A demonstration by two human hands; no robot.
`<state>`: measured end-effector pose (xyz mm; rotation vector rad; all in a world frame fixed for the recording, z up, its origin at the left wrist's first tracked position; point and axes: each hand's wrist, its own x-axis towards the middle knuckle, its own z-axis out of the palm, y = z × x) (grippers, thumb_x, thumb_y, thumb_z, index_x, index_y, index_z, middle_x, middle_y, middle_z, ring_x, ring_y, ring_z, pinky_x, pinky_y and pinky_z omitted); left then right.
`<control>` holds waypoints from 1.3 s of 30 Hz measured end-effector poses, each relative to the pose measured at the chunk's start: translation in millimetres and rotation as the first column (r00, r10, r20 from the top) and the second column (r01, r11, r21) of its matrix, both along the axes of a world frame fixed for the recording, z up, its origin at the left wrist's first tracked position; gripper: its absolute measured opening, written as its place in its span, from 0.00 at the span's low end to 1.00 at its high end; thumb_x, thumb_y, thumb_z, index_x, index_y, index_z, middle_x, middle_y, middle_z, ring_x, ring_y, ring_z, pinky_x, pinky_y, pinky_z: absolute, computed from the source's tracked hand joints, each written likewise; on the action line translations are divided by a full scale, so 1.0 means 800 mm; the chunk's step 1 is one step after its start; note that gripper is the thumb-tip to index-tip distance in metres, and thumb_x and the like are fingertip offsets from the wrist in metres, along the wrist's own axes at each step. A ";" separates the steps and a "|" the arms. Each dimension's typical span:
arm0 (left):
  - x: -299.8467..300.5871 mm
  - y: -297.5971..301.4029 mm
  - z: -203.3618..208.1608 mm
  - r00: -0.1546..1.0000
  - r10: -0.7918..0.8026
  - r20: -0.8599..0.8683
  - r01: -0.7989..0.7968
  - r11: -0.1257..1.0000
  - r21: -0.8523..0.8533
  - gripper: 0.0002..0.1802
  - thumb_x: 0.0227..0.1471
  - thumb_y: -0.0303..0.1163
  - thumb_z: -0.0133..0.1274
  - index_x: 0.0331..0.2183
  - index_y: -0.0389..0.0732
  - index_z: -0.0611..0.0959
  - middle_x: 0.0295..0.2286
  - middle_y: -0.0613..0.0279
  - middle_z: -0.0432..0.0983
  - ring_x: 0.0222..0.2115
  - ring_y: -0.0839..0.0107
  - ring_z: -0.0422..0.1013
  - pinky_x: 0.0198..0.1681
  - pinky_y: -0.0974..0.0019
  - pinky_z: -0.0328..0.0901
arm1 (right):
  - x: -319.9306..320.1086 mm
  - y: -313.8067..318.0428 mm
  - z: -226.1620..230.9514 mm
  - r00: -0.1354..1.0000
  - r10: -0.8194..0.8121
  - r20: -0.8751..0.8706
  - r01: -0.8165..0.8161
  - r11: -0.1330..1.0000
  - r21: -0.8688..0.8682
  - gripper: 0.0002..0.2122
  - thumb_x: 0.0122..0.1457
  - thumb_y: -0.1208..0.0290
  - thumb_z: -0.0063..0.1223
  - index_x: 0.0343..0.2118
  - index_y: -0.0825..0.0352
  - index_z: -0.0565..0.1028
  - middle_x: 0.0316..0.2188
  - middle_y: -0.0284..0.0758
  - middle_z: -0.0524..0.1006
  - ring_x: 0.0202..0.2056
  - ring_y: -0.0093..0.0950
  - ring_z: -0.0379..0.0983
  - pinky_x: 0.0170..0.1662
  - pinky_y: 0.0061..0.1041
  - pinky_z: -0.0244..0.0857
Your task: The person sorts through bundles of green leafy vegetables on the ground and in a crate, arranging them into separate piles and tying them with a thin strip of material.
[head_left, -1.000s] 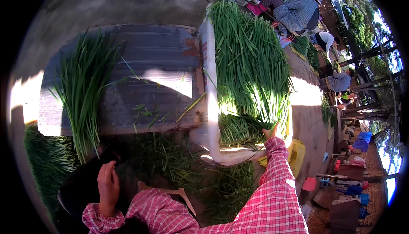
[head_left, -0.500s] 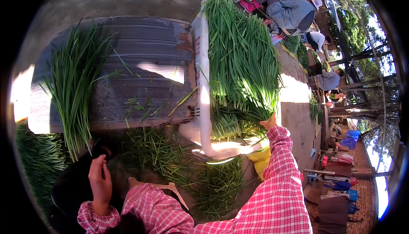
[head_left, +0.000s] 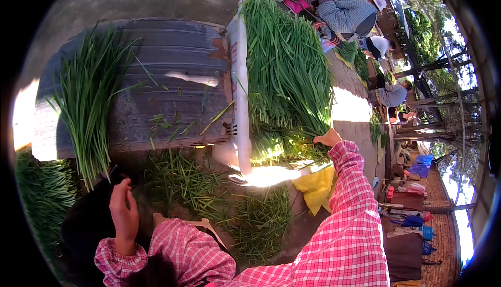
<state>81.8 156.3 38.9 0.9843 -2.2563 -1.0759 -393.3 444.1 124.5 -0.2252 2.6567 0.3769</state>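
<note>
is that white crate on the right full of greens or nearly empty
Full. The white crate is heaped end to end with long green stalks that rise over its rim; the right hand reaches into their near end.

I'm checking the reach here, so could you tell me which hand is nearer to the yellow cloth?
Right. The right hand is just above the yellow cloth, in the greens; the left hand is far off to its left.
</note>
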 end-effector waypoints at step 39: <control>-0.248 0.138 0.012 0.921 -0.342 -0.186 0.389 0.827 0.407 0.18 0.37 0.27 0.50 0.34 0.32 0.69 0.29 0.53 0.68 0.30 0.64 0.66 0.34 0.66 0.61 | 0.094 0.060 0.005 0.776 -0.512 0.369 0.604 0.435 -0.667 0.29 0.48 0.52 0.45 0.43 0.76 0.58 0.39 0.42 0.63 0.39 0.26 0.61 0.40 0.24 0.57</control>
